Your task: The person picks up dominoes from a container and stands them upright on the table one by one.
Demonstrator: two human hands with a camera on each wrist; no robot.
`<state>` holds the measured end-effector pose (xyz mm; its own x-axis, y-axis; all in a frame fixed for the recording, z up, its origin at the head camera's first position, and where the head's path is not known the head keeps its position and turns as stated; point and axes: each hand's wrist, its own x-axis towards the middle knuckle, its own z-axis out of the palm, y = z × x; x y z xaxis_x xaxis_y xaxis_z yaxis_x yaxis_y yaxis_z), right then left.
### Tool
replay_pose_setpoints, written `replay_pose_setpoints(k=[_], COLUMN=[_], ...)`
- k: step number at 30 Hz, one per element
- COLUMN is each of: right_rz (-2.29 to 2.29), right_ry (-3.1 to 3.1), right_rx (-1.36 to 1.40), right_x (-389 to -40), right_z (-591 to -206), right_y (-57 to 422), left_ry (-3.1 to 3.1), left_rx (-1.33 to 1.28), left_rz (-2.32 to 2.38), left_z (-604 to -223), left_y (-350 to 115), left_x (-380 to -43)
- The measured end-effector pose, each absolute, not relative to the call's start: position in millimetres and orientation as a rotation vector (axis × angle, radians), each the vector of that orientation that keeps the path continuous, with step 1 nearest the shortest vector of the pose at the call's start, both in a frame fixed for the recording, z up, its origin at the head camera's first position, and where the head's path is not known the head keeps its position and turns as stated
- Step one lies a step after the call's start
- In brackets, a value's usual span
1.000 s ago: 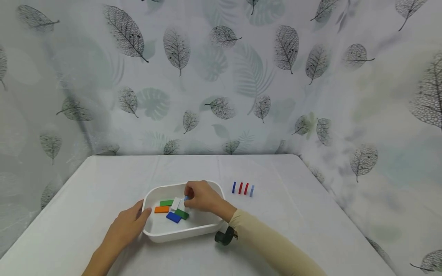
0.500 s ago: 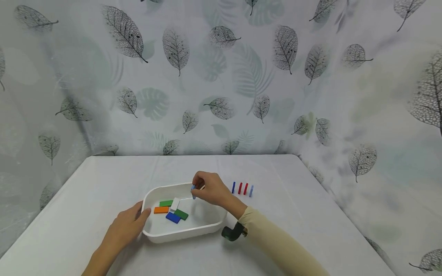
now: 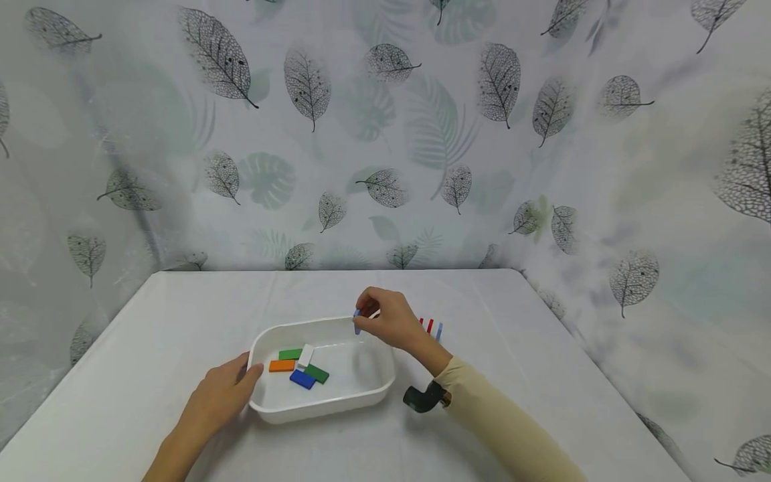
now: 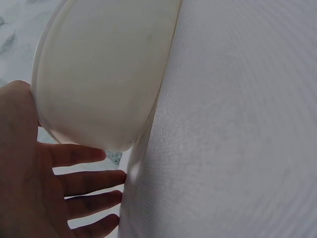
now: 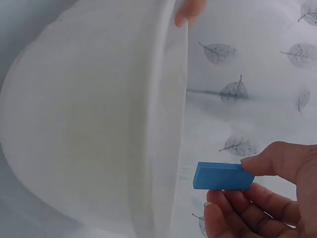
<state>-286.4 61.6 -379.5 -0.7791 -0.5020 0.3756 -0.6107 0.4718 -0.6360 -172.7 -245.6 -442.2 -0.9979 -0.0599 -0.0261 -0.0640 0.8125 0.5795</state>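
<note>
A light blue rectangular block [image 5: 223, 176] is pinched between the thumb and fingers of my right hand [image 3: 390, 323], raised over the right back rim of a white tray [image 3: 328, 406]. At the tray's left end, my left hand [image 3: 219, 393] holds the rim, its thumb over the edge; in the left wrist view its fingers [image 4: 94, 181] stretch along the outside. Inside lie a green block [image 3: 290, 354], an orange block [image 3: 282, 366], a white block [image 3: 306, 355], a dark green block [image 3: 316, 373] and a blue block [image 3: 302, 379].
Right of the tray, thin upright blocks stand in a row: a red block [image 3: 430, 326] and a light blue block [image 3: 440, 331] show, with another red one partly behind my right hand. A white cloth covers the table [image 3: 530, 402]. Leaf-printed curtains [image 3: 385, 134] surround it.
My right hand has lifted the light blue block out of the tray and moved right and back, now covering part of the upright row. The left hand and tray stay put.
</note>
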Motion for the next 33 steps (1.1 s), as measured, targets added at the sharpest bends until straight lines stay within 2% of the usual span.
replay_pose_setpoints(k=[24,33], right_rz=[1.276,1.255], right_ry=[-2.604,-2.601], right_rx=[0.709,0.709], right_x=[-290.4,-291.5], right_z=[-388.7,-399.0], right_y=[107.2,115.0], left_ry=[2.998,2.974], left_rx=[-0.070,-0.086], left_rz=[1.000,0.972], left_z=[-438.7,-436.8], left_y=[-248.6,-248.2], left_x=[-170.6,-172.7])
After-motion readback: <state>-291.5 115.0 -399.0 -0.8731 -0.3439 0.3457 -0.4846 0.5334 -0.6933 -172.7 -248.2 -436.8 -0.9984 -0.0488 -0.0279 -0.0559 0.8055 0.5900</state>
